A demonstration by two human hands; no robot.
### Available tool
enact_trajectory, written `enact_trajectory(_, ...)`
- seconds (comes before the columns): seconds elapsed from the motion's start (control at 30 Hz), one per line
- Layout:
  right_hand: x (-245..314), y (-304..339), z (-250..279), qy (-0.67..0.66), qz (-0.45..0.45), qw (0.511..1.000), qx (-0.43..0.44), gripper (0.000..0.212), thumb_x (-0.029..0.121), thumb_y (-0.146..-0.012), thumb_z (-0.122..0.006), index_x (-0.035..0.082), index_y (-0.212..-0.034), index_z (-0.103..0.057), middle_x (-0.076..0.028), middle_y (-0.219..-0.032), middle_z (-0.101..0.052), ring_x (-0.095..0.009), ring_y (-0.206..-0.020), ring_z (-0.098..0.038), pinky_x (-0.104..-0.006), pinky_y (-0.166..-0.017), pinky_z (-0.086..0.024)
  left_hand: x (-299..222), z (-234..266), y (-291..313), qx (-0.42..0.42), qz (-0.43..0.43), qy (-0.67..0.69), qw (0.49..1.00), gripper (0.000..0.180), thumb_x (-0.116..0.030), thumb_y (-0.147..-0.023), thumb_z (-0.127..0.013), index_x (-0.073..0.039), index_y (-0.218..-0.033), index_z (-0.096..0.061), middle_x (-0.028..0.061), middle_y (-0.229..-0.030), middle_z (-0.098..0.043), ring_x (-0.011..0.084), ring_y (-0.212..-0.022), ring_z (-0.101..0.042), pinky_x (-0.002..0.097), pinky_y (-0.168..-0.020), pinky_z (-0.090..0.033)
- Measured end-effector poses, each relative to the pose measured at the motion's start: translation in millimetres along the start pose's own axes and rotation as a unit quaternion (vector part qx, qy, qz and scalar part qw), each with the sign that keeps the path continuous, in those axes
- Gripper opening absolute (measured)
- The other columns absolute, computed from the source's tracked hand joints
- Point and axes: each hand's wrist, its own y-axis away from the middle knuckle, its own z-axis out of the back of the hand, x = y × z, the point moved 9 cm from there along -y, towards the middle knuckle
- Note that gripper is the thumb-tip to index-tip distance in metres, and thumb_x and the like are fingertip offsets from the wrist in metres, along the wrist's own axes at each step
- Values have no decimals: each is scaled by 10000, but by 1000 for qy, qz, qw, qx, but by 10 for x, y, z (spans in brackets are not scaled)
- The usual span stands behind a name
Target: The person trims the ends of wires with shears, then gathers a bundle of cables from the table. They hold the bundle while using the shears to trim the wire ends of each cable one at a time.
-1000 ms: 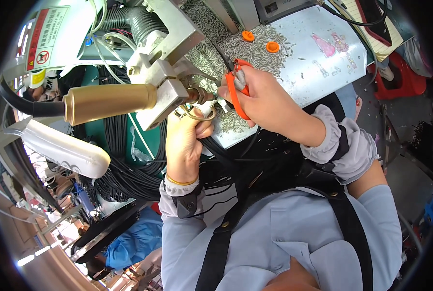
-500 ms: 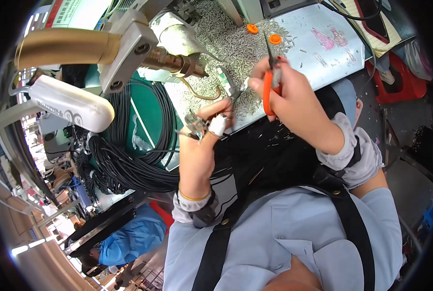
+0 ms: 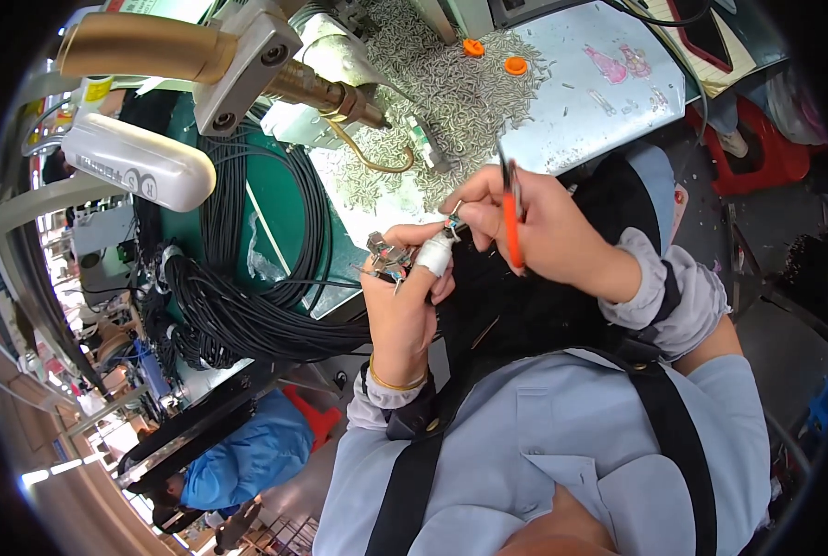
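Both hands meet on a small connector above the lap

Left hand (image 3: 405, 296) pinches the connector (image 3: 386, 258), its bandaged fingertip up. Just to its right, the right hand (image 3: 525, 227) grips orange cutters (image 3: 511, 218), their long axis upright, and touches the wire end (image 3: 453, 222) between the hands; the right is nearer.

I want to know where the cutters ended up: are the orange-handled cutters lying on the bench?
No, the orange-handled cutters are in the right hand, raised beside the left hand, not on the bench.
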Motion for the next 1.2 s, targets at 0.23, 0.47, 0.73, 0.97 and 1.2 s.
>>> enact_trajectory(0.23,578,569,-371,590,513,607,-142,164,75,-712,-613,54,-874,-591,-2,-609,-547,-125,-425,-486,-223,-363,-327,-224,56,73,-90,-124,-152,976,170,82,-721,-548,44,-887,-556,45,-745,-550,56,-608,-477,177,-538,-364)
enact_trajectory(0.47,369,108,-5,223,197,950,-95,122,49,-710,-601,28,-827,-574,-59,-651,-565,-120,-477,-517,-229,-441,-392,-275,-46,89,-102,-167,-261,946,193,98,-707,-569,36,-890,-563,23,-763,-556,53,-664,-493,184,-592,-396)
enact_trajectory(0.73,293,130,-88,357,289,878,-134,83,68,-799,-552,-1,-822,-510,-71,-704,-563,-104,-478,-526,-214,-458,-411,-360,-165,132,-86,-261,-389,879,234,99,-715,-564,37,-940,-549,39,-793,-574,63,-677,-513,185,-615,-407)
enact_trajectory(0.97,-11,10,-58,-19,15,998,-66,174,121,-793,-589,-11,-833,-483,-91,-684,-537,-146,-453,-516,-263,-448,-404,-198,45,31,-105,-114,-169,973,191,55,-740,-571,30,-928,-550,36,-781,-570,60,-673,-509,173,-579,-389)
enact_trajectory(1.2,168,164,-80,425,119,897,-35,288,229,-748,-653,6,-688,-481,-92,-538,-485,-182,-463,-556,-307,-427,-395,-224,119,97,-128,-122,-136,975,169,33,-749,-585,29,-914,-550,45,-791,-577,49,-656,-500,149,-535,-357)
